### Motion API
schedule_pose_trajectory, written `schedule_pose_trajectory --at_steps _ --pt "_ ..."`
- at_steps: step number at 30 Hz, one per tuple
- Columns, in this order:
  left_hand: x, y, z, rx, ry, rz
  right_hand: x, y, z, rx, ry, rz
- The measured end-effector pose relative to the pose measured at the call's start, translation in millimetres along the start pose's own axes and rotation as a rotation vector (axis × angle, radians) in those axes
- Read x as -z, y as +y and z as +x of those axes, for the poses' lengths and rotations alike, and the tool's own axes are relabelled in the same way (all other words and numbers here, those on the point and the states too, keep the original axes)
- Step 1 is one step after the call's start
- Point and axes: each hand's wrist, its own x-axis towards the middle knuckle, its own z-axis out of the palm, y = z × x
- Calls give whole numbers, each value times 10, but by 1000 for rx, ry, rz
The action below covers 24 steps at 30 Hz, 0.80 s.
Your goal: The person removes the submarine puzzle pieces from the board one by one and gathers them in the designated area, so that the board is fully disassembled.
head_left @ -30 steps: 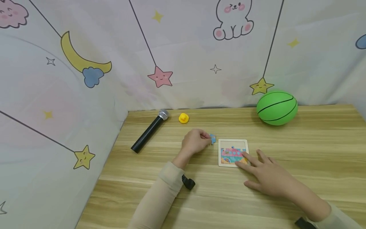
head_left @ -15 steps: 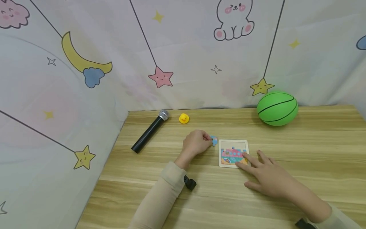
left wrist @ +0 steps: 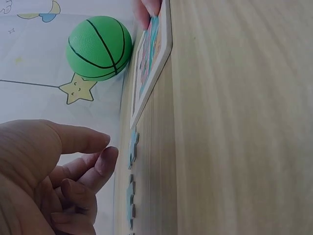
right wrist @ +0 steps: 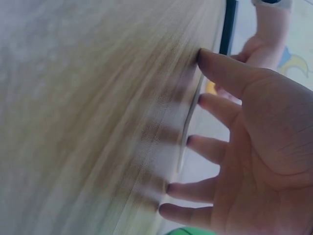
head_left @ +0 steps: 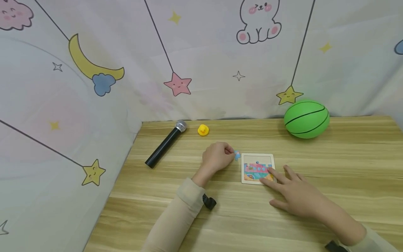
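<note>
Puzzle piece (head_left: pixel 237 155) lies left of the tray (head_left: pixel 257 158); empty left hand (head_left: pixel 218 155) should pinch its edges, spread right hand (head_left: pixel 295 194) steadying.

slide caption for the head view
Right hand touches a framed puzzle, left hand near a loose blue piece, yellow duck and green ball behind.

Soft, even light washes the wooden tabletop (head_left: pixel 362 161) in the head view — faint shadow gathers beneath the green basketball (head_left: pixel 306 119). The left-wrist view runs greyer and cooler; the right-wrist view turns hazy, its nearest wood grain smeared, blurred shadows falling beside the right hand (right wrist: pixel 259 152).
</note>
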Motion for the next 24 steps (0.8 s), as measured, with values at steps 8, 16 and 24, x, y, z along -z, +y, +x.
schedule_pose_trajectory --at_steps 8,16,24 --pt "-46 70 -56 -79 -43 -13 16 -31 11 3 13 -7" --pt "-109 61 -77 -186 -148 18 -16 -158 112 28 26 -12" --pt "-185 38 -104 -202 -225 35 -36 -236 197 35 48 -5"
